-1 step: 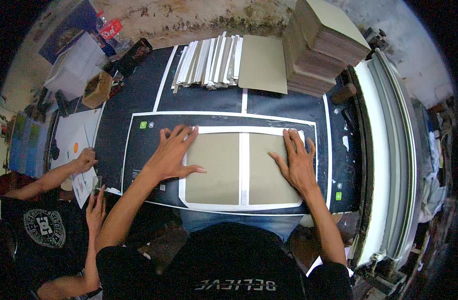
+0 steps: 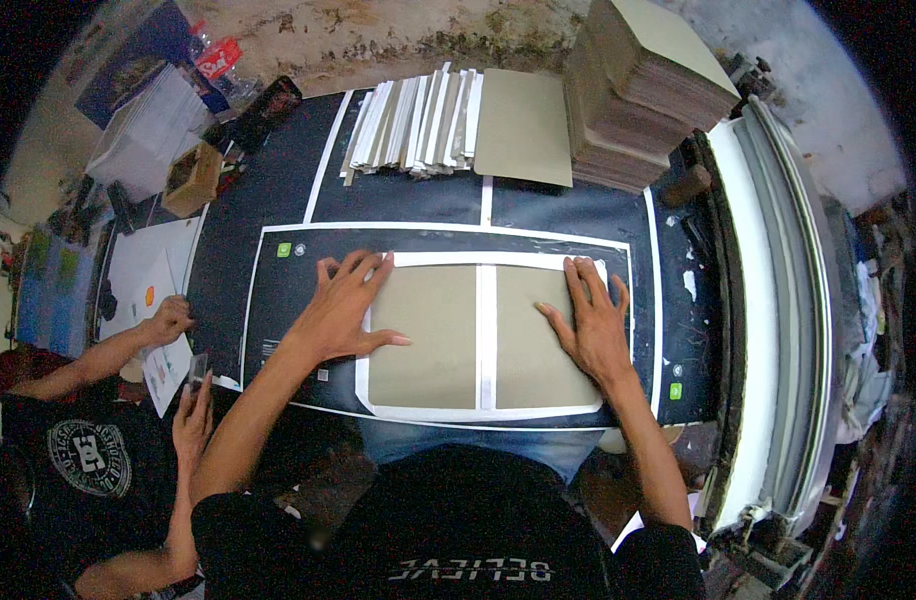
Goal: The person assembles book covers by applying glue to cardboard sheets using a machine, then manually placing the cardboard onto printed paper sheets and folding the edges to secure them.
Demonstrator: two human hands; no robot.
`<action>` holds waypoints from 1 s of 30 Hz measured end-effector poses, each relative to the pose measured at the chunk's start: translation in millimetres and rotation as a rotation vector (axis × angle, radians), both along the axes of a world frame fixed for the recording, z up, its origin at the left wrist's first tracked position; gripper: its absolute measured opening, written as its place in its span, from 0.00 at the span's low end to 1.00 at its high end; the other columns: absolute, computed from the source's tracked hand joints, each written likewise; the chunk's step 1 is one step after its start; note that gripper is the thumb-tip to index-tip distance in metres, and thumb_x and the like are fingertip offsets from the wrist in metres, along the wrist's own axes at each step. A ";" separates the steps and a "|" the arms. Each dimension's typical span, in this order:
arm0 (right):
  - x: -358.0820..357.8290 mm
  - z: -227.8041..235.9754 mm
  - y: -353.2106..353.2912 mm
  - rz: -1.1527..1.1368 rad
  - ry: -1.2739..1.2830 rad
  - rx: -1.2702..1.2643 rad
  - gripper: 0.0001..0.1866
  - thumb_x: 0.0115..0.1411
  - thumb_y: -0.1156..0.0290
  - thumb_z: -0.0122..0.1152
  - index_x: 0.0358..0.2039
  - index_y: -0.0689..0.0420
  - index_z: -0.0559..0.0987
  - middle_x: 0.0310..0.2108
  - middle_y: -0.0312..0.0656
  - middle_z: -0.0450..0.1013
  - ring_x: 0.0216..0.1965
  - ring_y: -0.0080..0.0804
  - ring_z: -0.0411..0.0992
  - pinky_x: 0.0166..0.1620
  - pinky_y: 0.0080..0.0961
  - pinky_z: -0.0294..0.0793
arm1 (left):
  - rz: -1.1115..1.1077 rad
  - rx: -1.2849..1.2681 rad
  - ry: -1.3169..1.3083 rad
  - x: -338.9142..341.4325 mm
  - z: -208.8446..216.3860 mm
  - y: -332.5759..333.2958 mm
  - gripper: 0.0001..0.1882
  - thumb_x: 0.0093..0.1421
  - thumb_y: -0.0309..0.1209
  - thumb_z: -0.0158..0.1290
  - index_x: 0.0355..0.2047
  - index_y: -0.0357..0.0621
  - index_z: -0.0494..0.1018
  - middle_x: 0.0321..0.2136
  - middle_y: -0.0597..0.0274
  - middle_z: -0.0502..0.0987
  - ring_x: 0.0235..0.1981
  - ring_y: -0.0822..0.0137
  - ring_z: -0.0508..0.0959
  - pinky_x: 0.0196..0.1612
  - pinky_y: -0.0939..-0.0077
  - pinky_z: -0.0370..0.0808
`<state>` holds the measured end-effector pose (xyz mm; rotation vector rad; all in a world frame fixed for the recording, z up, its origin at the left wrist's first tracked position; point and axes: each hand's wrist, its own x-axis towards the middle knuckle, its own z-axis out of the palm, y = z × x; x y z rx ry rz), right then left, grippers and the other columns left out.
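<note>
Two grey-brown boards, a left board (image 2: pixel 423 350) and a right board (image 2: pixel 536 360), lie side by side on a white paper sheet (image 2: pixel 487 345). The sheet shows as a strip between them and a margin around them. My left hand (image 2: pixel 346 308) rests at the far left corner, fingertips on the far margin and thumb stretched over the left board. At the far right corner, my right hand (image 2: pixel 596 325) has its fingers on the far margin, its thumb over the right board. Both hands are open, holding nothing.
Beyond the sheet, the dark tabletop (image 2: pixel 398 205) carries a row of white and grey strips (image 2: pixel 418 125), a loose board (image 2: pixel 524 130) and a tall board stack (image 2: pixel 638 100). A long roller machine (image 2: pixel 778 300) stands right. At left, a co-worker's hands (image 2: pixel 168 320) handle printed paper (image 2: pixel 168 375).
</note>
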<state>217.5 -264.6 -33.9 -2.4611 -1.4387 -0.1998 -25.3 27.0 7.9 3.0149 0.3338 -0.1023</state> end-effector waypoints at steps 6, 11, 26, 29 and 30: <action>-0.3 4.9 -1.4 0.021 -0.033 0.039 0.36 0.64 0.49 0.62 0.62 0.65 0.70 0.61 0.53 0.68 0.65 0.44 0.64 0.68 0.51 0.51 | 0.026 -0.027 0.044 4.3 -0.3 -4.2 0.63 0.43 0.67 0.66 0.69 0.35 0.58 0.64 0.44 0.64 0.66 0.47 0.61 0.65 0.40 0.54; 2.5 21.5 5.2 0.045 0.063 -0.067 0.36 0.60 0.47 0.66 0.58 0.63 0.74 0.55 0.52 0.72 0.60 0.44 0.68 0.66 0.50 0.54 | 0.079 0.002 0.088 6.8 7.3 -7.6 0.66 0.37 0.67 0.69 0.68 0.37 0.59 0.63 0.46 0.65 0.66 0.48 0.62 0.65 0.41 0.54; 7.9 11.2 70.1 0.340 0.155 -0.269 0.60 0.53 0.21 0.51 0.76 0.47 0.49 0.77 0.46 0.45 0.77 0.47 0.38 0.76 0.54 0.31 | -0.195 -0.156 -0.059 73.9 -21.7 -43.2 0.70 0.49 0.76 0.54 0.73 0.32 0.43 0.74 0.44 0.47 0.75 0.47 0.47 0.73 0.37 0.41; 2.4 13.2 62.5 0.394 0.189 -0.240 0.53 0.61 0.30 0.51 0.75 0.54 0.51 0.76 0.45 0.45 0.77 0.51 0.39 0.74 0.60 0.33 | -0.196 -0.187 -0.087 68.3 -28.8 -50.2 0.63 0.55 0.73 0.51 0.73 0.34 0.44 0.74 0.45 0.47 0.76 0.48 0.46 0.74 0.40 0.39; -0.8 14.1 60.5 0.372 0.237 -0.267 0.50 0.63 0.33 0.51 0.75 0.54 0.52 0.77 0.44 0.46 0.77 0.49 0.38 0.75 0.58 0.31 | -0.202 -0.203 -0.115 64.1 -30.4 -52.6 0.60 0.59 0.70 0.49 0.74 0.35 0.44 0.74 0.46 0.47 0.76 0.49 0.46 0.74 0.40 0.38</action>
